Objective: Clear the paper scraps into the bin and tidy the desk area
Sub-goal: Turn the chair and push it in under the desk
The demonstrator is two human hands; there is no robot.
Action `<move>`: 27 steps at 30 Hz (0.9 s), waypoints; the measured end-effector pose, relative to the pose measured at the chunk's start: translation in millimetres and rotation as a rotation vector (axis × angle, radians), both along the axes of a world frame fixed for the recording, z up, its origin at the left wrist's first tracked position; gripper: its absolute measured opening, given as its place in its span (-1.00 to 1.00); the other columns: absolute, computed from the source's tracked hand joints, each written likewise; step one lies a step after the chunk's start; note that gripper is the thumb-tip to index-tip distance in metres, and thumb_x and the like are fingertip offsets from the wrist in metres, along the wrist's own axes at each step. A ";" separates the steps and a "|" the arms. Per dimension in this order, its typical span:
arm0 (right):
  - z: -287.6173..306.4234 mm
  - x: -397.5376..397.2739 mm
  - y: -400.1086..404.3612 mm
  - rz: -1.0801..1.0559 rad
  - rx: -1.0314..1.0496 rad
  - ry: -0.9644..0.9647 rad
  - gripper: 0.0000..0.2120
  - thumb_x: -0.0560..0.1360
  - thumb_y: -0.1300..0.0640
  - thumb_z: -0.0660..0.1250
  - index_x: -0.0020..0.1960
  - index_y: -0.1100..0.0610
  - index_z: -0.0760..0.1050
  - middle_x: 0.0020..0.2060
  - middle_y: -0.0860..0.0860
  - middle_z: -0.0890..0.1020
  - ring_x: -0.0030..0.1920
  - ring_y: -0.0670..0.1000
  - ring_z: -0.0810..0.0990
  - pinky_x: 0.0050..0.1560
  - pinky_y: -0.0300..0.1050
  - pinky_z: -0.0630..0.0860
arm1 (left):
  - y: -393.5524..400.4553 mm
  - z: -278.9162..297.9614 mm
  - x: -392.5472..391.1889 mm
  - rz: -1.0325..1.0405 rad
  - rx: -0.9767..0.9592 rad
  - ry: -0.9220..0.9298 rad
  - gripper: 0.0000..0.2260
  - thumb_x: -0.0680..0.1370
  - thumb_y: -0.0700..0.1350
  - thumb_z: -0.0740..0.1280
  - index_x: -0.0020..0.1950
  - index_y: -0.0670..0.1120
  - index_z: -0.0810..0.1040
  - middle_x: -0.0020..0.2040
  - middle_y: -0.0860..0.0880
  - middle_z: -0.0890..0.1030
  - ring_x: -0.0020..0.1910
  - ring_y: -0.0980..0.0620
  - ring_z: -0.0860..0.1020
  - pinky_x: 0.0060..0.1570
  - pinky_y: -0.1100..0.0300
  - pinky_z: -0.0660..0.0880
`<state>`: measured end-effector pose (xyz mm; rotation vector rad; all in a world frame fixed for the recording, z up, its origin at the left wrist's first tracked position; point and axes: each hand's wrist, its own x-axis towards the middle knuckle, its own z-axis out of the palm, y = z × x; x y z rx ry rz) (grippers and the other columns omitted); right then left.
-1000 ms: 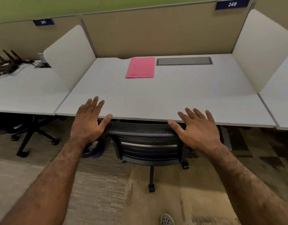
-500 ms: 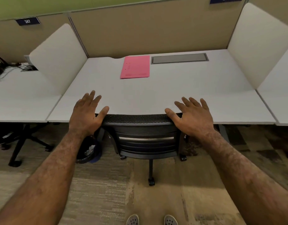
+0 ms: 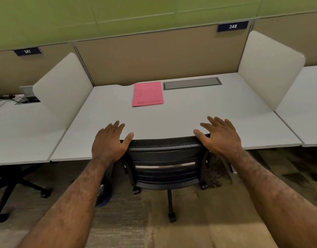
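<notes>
Since half a second ago our view tipped up; feet gone. Left hand (image 3: 110, 143) and right hand (image 3: 219, 136), fingers spread, holding nothing, at chair (image 3: 164, 158) top. Push it squarely under desk (image 3: 198, 111). Bin (image 3: 103, 196) mostly hidden below; pink folder (image 3: 147, 93) far back.

matt smooth desk (image 3: 172, 120), mesh-topped chair (image 3: 164, 143), pink folder (image 3: 147, 94) probably of paper.

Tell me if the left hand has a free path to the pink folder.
Probably yes. The left hand is open at the desk's near edge, and only bare desktop lies between it and the pink folder. The chair may force a lean forward.
</notes>
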<state>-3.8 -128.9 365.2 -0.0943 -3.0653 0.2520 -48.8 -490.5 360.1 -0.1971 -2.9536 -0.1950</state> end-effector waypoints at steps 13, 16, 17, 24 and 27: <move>2.9 -4.7 -7.8 -0.017 -0.019 -0.004 -0.39 0.53 -0.37 -0.04 0.44 -0.10 0.35 0.52 -0.05 0.26 0.52 -0.01 0.15 0.51 0.01 -0.01 | -5.9 7.1 1.4 0.004 0.073 -0.043 -0.34 0.46 0.39 -0.04 0.42 0.10 0.41 0.45 0.08 0.41 0.42 0.04 0.35 0.38 0.03 0.28; 5.1 -3.0 -9.0 -0.008 -0.014 -0.030 -0.39 0.53 -0.36 -0.05 0.46 -0.10 0.32 0.53 -0.05 0.24 0.53 -0.01 0.12 0.51 0.01 0.00 | -3.8 10.5 2.0 -0.016 0.058 -0.071 -0.36 0.51 0.37 -0.02 0.46 0.07 0.36 0.50 0.05 0.34 0.47 0.02 0.29 0.42 0.03 0.21; 6.1 -3.0 -9.2 -0.008 -0.015 -0.037 -0.38 0.53 -0.36 -0.06 0.47 -0.10 0.31 0.53 -0.05 0.23 0.53 -0.01 0.12 0.52 0.02 0.01 | -3.4 12.0 1.4 -0.019 0.053 -0.087 -0.38 0.53 0.36 -0.01 0.47 0.06 0.34 0.51 0.04 0.31 0.48 0.02 0.26 0.43 0.03 0.19; 24.4 -7.7 -10.2 0.053 0.042 -0.215 -0.27 0.52 -0.41 -0.12 0.53 -0.01 0.17 0.54 0.02 0.20 0.53 0.05 0.13 0.51 0.07 0.03 | -4.9 23.2 -7.5 -0.051 -0.052 -0.281 -0.29 0.55 0.38 -0.09 0.56 -0.04 0.16 0.57 -0.07 0.15 0.54 -0.05 0.13 0.49 -0.03 0.08; 42.0 -12.2 -18.4 0.074 0.015 -0.200 -0.24 0.51 -0.43 -0.08 0.53 0.03 0.18 0.52 0.01 0.26 0.50 0.05 0.21 0.49 0.06 0.10 | 1.1 38.2 -7.4 -0.056 -0.037 -0.325 -0.27 0.56 0.37 -0.10 0.56 -0.09 0.11 0.58 -0.09 0.12 0.54 -0.06 0.12 0.49 -0.02 0.07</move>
